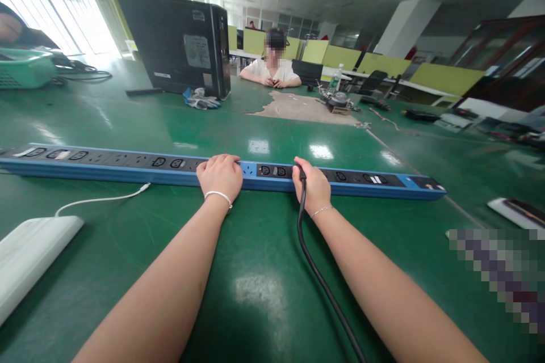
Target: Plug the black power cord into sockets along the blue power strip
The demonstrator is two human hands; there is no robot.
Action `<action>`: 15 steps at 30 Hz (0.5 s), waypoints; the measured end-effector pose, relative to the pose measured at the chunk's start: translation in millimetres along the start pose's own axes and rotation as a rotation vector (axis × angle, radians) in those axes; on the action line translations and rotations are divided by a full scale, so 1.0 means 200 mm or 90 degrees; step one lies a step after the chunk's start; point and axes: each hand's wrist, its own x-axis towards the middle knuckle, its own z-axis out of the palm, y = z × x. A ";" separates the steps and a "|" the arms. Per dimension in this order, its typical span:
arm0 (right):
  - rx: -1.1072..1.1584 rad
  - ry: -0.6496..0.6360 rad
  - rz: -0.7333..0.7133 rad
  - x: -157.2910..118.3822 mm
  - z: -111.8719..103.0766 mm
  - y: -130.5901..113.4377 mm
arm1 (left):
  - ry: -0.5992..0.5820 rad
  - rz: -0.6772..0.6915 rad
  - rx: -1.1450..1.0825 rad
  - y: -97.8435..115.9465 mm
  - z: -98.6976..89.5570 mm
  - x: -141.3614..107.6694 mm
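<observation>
Power strip (272,183) on worktop (255,244) — left grip (219,178) clasped over it, right grip (313,186) grasping black cable (300,227); firm bracing and square alignment with outlets (264,170) should help.

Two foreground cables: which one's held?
The thick black cable, gripped in the right hand; the thin white cable lies untouched on the glossy green tabletop.

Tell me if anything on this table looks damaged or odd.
Yes: in front of the seated person, a pale, ragged-edged patch breaks the green tabletop, as if the covering had torn away.
</observation>
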 end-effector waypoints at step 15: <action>0.014 -0.032 -0.013 0.00 -0.01 0.01 | -0.008 0.005 0.003 -0.01 0.01 0.01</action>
